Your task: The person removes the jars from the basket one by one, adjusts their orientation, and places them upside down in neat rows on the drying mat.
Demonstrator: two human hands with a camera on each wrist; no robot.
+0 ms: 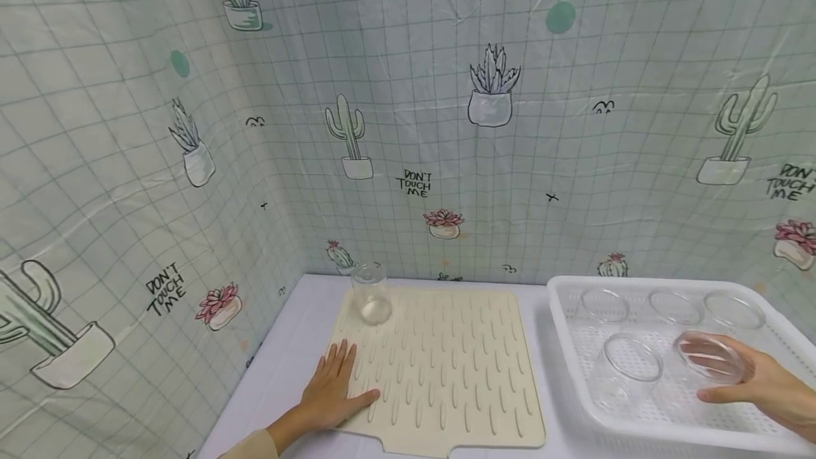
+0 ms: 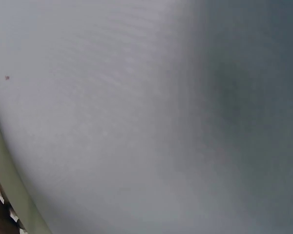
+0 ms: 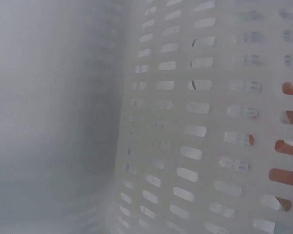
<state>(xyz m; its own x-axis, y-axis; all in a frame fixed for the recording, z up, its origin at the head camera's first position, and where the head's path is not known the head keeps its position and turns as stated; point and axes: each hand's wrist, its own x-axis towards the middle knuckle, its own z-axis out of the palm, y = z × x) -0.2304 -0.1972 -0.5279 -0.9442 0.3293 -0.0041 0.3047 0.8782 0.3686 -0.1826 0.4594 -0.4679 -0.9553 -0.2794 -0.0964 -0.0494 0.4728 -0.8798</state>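
Observation:
My left hand point(image 1: 330, 392) lies flat with fingers spread on the left edge of a cream draining mat point(image 1: 459, 374). On the mat's far left corner stands a clear drinking glass point(image 1: 372, 296). My right hand point(image 1: 755, 377) grips another clear glass point(image 1: 707, 363) near its rim, thumb in front and fingers behind, inside a white plastic basket point(image 1: 570, 346). Just left of it in the basket is a similar glass point(image 1: 627, 370). Through the basket's slotted side point(image 3: 185, 107), parts of the hand show in the right wrist view.
Three more clear glasses, one of them a glass point(image 1: 604, 307) at the left, form the basket's back row. A white table point(image 1: 280, 346) lies under mat and basket. Behind and to the left hangs a cactus-printed curtain point(image 1: 408, 133).

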